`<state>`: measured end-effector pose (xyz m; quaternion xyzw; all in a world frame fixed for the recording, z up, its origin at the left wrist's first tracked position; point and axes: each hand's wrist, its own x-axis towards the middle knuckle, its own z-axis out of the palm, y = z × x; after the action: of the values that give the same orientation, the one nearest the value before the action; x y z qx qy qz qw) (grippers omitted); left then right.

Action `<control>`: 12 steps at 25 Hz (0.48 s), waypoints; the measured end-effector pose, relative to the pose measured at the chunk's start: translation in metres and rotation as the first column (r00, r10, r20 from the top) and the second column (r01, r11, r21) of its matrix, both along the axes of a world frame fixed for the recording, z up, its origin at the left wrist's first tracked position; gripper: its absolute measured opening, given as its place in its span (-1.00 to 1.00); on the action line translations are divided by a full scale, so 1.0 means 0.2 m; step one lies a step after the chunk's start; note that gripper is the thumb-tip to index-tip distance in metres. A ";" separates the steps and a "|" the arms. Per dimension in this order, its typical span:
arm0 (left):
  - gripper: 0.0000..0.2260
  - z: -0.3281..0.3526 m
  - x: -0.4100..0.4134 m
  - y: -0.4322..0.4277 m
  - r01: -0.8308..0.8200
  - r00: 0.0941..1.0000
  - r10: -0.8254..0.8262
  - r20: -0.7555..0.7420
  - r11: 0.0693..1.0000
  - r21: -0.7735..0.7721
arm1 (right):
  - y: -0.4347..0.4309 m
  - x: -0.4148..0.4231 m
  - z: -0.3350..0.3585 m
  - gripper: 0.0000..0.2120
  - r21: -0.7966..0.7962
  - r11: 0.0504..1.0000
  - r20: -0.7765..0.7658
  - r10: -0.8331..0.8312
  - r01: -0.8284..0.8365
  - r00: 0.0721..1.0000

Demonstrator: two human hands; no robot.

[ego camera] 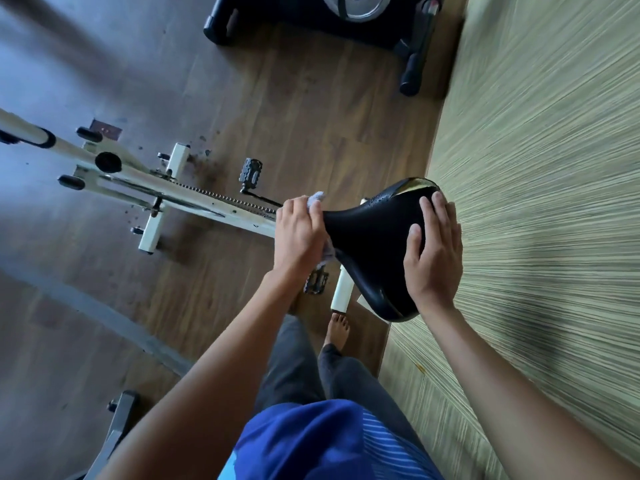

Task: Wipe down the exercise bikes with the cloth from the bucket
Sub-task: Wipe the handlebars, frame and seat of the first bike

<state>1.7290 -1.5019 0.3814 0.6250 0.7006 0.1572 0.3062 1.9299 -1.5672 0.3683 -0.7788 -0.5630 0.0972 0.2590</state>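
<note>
Gripping crumpled pale cloth (pixel 317 197), left hand (pixel 299 233) presses glossy teardrop saddle (pixel 374 237).

Prob. small gym rm: white exercise bike (pixel 194 199), 2nd black machine (pixel 329 31), wood floor (pixel 311 116).

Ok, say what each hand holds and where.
Left hand grips the cloth by its bunched middle, against the saddle nose. Right hand holds nothing; it rests flat on the saddle's wide end.

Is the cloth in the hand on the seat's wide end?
No, the right hand rests bare on the seat; the left hand grips the cloth at the narrow end.
</note>
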 end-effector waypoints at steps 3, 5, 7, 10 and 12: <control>-0.63 0.02 0.00 -0.01 0.165 0.974 -0.155 -0.164 0.985 0.055 | 0.00 -0.01 0.01 -0.59 -0.022 1.000 0.025 -0.017 0.018 1.000; -0.65 0.05 0.01 -0.06 0.197 0.974 -0.185 -0.133 0.976 0.091 | 0.01 -0.02 0.03 -0.58 -0.059 0.998 0.025 -0.030 0.032 0.999; -0.65 0.06 0.00 -0.07 0.299 0.950 -0.287 -0.122 0.950 0.089 | 0.01 -0.04 0.04 -0.57 -0.089 0.995 0.040 -0.032 0.036 0.999; -0.63 0.09 0.04 0.00 0.462 0.878 -0.456 -0.144 0.887 0.003 | 0.00 -0.10 0.06 -0.57 -0.143 0.978 0.077 -0.139 0.149 0.987; -0.54 0.13 0.08 0.06 0.540 0.827 -0.549 -0.120 0.835 -0.103 | -0.02 -0.18 0.07 -0.57 -0.170 0.935 0.095 -0.299 0.311 0.950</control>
<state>1.7445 -1.4909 0.4068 0.7983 0.5182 -0.0050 0.3069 1.8946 -1.5702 0.3823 -0.8800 -0.4323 0.0808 0.1794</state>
